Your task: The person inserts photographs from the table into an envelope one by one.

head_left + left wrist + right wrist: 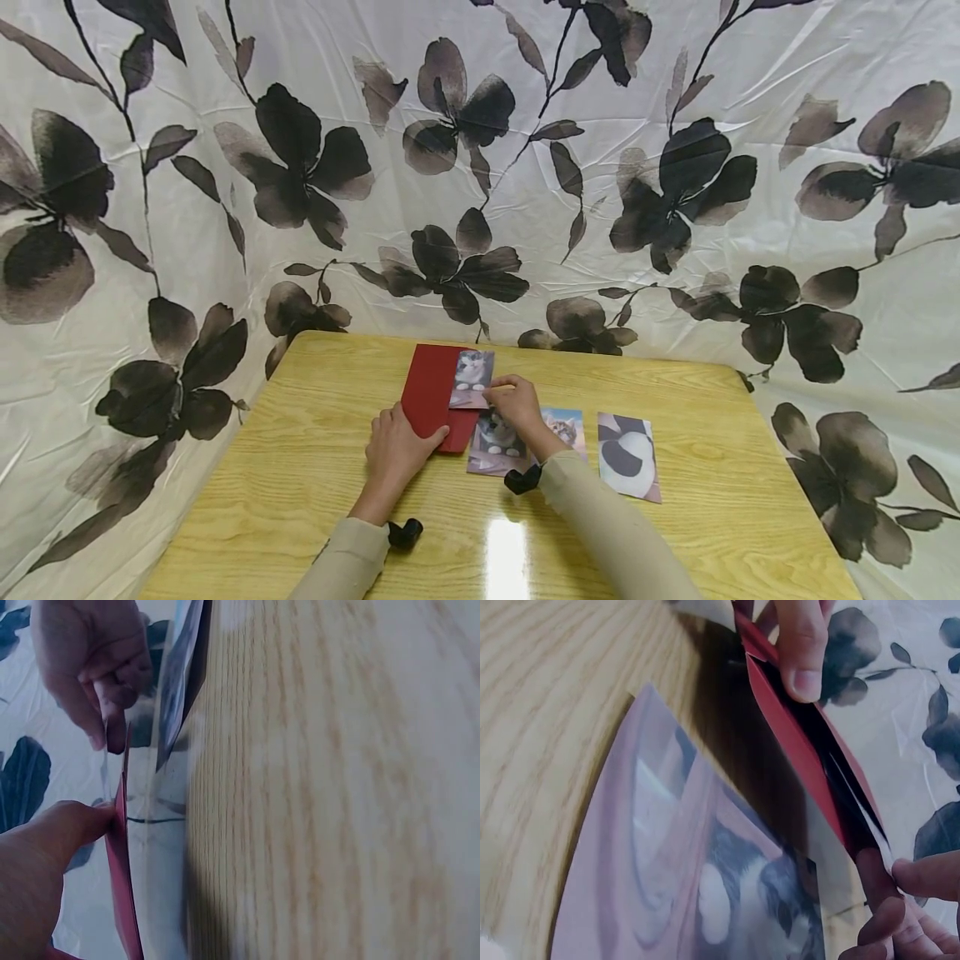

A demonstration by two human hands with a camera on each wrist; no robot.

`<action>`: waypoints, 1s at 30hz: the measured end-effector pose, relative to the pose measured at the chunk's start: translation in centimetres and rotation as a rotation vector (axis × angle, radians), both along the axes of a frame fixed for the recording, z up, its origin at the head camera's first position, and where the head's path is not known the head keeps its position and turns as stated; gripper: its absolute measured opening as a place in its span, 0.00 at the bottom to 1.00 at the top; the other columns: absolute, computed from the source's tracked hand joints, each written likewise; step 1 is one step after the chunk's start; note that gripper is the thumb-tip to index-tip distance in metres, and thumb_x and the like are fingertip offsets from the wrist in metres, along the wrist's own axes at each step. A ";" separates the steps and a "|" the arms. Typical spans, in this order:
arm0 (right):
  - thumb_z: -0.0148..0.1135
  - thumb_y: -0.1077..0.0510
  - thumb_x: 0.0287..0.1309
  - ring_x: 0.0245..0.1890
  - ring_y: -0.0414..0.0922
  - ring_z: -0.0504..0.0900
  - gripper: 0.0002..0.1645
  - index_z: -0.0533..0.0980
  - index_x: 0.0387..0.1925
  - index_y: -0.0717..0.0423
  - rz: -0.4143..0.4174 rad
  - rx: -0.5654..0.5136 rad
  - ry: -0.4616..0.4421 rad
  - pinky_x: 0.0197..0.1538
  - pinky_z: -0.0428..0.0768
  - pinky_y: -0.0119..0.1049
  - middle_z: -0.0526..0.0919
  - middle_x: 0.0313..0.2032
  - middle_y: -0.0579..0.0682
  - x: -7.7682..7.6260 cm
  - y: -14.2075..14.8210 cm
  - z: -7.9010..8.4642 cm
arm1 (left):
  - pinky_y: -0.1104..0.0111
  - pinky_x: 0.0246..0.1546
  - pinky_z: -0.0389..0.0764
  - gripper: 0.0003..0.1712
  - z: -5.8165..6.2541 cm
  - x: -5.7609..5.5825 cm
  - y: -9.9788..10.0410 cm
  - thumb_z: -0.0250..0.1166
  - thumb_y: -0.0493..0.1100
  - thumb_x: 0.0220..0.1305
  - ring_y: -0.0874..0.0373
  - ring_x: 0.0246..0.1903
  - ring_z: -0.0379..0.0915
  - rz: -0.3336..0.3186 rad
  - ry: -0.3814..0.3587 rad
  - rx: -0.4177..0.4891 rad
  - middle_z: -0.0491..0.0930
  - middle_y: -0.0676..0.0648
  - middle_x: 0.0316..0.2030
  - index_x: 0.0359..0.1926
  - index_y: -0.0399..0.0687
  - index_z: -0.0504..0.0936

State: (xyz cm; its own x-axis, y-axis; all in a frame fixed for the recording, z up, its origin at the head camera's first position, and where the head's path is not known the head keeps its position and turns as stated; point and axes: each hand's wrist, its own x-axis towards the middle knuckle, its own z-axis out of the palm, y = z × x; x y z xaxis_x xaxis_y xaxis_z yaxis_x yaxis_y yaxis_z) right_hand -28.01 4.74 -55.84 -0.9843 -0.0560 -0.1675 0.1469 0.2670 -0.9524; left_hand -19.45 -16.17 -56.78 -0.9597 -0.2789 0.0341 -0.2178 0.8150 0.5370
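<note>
My left hand (399,446) grips a red envelope (427,383) near its lower end, the thumb (806,682) at the edge of its mouth. The envelope gapes along one side in the right wrist view. A cat photo (472,375) lies over the envelope's right part in the head view. My right hand (517,408) pinches that photo by its right edge, and the photo's white edge (874,825) slants into the envelope's mouth. Below the right hand, another cat photo (495,454) lies on the table, partly covered by the hand.
Further right on the wooden table (300,433) lie a kitten photo (570,427), partly behind the right forearm, and a photo with dark and white shapes (630,458). A floral cloth (570,183) hangs behind the table and at its sides.
</note>
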 end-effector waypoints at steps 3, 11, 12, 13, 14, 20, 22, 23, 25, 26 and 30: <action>0.70 0.60 0.70 0.35 0.52 0.87 0.15 0.83 0.54 0.62 0.009 -0.002 0.004 0.29 0.76 0.37 0.92 0.39 0.57 0.1 -0.2 0.1 | 0.38 0.48 0.81 0.60 0.1 0.0 0.0 0.77 0.69 0.58 0.36 0.57 0.72 0.003 -0.002 0.001 0.76 0.30 0.58 0.72 0.27 0.67; 0.68 0.62 0.70 0.35 0.57 0.86 0.18 0.82 0.58 0.65 0.026 -0.017 0.039 0.24 0.68 0.33 0.92 0.41 0.59 0.3 -0.6 0.3 | 0.37 0.50 0.80 0.60 0.2 -0.1 -0.1 0.77 0.69 0.57 0.35 0.58 0.72 0.007 0.001 0.010 0.75 0.29 0.59 0.72 0.27 0.67; 0.69 0.63 0.70 0.35 0.58 0.86 0.18 0.82 0.58 0.65 0.027 -0.015 0.046 0.25 0.68 0.33 0.92 0.41 0.59 0.3 -0.6 0.2 | 0.37 0.49 0.80 0.60 0.2 -0.1 -0.1 0.77 0.69 0.57 0.35 0.58 0.72 0.006 0.002 0.009 0.75 0.29 0.59 0.72 0.27 0.67; 0.69 0.63 0.70 0.36 0.61 0.86 0.17 0.83 0.58 0.65 0.028 -0.010 0.052 0.25 0.69 0.33 0.91 0.40 0.59 0.3 -0.7 0.2 | 0.37 0.49 0.80 0.60 0.2 -0.1 -0.1 0.77 0.69 0.57 0.35 0.58 0.71 0.005 0.001 0.009 0.75 0.29 0.59 0.72 0.27 0.67; 0.69 0.63 0.70 0.37 0.62 0.86 0.17 0.83 0.57 0.65 0.028 -0.004 0.057 0.26 0.69 0.32 0.91 0.40 0.60 0.3 -0.8 0.2 | 0.37 0.49 0.80 0.60 0.2 -0.1 -0.1 0.77 0.69 0.58 0.35 0.58 0.71 0.004 0.001 0.008 0.75 0.29 0.59 0.72 0.27 0.67; 0.69 0.64 0.70 0.42 0.62 0.88 0.18 0.83 0.59 0.65 0.025 0.015 0.066 0.29 0.73 0.32 0.90 0.40 0.61 0.3 -1.0 -0.1 | 0.37 0.50 0.80 0.59 0.3 0.1 -0.1 0.77 0.68 0.59 0.35 0.58 0.72 0.000 0.002 0.010 0.75 0.29 0.59 0.72 0.27 0.67; 0.69 0.64 0.70 0.42 0.60 0.89 0.21 0.81 0.62 0.65 0.026 0.020 0.073 0.30 0.75 0.33 0.89 0.39 0.60 0.2 -1.1 -0.3 | 0.36 0.50 0.80 0.59 0.4 0.1 -0.1 0.77 0.68 0.59 0.35 0.58 0.72 0.002 0.006 0.008 0.75 0.28 0.60 0.72 0.27 0.68; 0.70 0.64 0.70 0.42 0.59 0.89 0.23 0.80 0.63 0.65 0.023 0.019 0.071 0.31 0.75 0.33 0.89 0.38 0.60 0.3 -1.1 -0.3 | 0.36 0.49 0.80 0.59 0.4 0.0 -0.1 0.77 0.68 0.59 0.35 0.58 0.72 0.001 0.009 0.007 0.75 0.28 0.60 0.72 0.27 0.68; 0.70 0.63 0.70 0.41 0.57 0.88 0.25 0.79 0.65 0.63 0.019 0.014 0.074 0.32 0.77 0.34 0.89 0.37 0.58 0.3 -1.1 -0.4 | 0.36 0.50 0.80 0.60 0.3 0.1 -0.1 0.77 0.68 0.59 0.35 0.59 0.72 0.001 0.006 0.006 0.75 0.28 0.60 0.72 0.27 0.68; 0.70 0.63 0.70 0.40 0.57 0.88 0.25 0.78 0.65 0.62 0.016 0.010 0.074 0.32 0.77 0.35 0.89 0.37 0.58 0.3 -1.1 -0.4 | 0.36 0.51 0.80 0.60 0.3 0.1 -0.1 0.77 0.69 0.59 0.34 0.59 0.72 0.000 0.006 0.007 0.75 0.28 0.60 0.72 0.27 0.67; 0.71 0.63 0.70 0.40 0.54 0.89 0.23 0.79 0.64 0.61 0.008 0.000 0.077 0.31 0.77 0.35 0.89 0.37 0.56 0.3 -1.3 -0.5 | 0.36 0.51 0.80 0.61 0.3 0.1 0.0 0.76 0.70 0.59 0.34 0.60 0.71 -0.003 0.000 0.005 0.75 0.28 0.61 0.73 0.26 0.67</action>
State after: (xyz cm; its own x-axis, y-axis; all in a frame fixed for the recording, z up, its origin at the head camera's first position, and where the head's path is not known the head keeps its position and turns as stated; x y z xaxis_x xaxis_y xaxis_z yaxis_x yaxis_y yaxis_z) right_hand -27.71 3.42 -56.35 -0.9938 -0.0640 -0.0909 0.0706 0.2681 -0.9608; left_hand -19.34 -16.22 -56.46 -0.9606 -0.2760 0.0324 -0.2154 0.8131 0.5408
